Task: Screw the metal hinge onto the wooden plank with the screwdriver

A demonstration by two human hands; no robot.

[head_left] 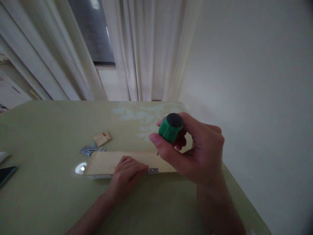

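My right hand (pixel 195 150) is closed round the green and black handle of a screwdriver (pixel 171 128), holding it upright above the board. A short bit of its shaft shows below my thumb; the tip is hidden or too blurred to make out. My left hand (pixel 128 169) rests on a pale wooden board (pixel 102 163), its fingers pressed together at the left end of a small metal hinge (pixel 153 170). That hinge lies flat along the board's near edge, with screw holes showing. Part of the board's right end is behind my right hand.
Several metal hinges (pixel 86 150) and screws lie left of the board, beside a small wooden piece (pixel 102 138). A shiny white round object (pixel 81 168) is near the board's left end. A dark flat object (pixel 7 174) sits at far left. The wall (pixel 256 98) borders the table's right side.
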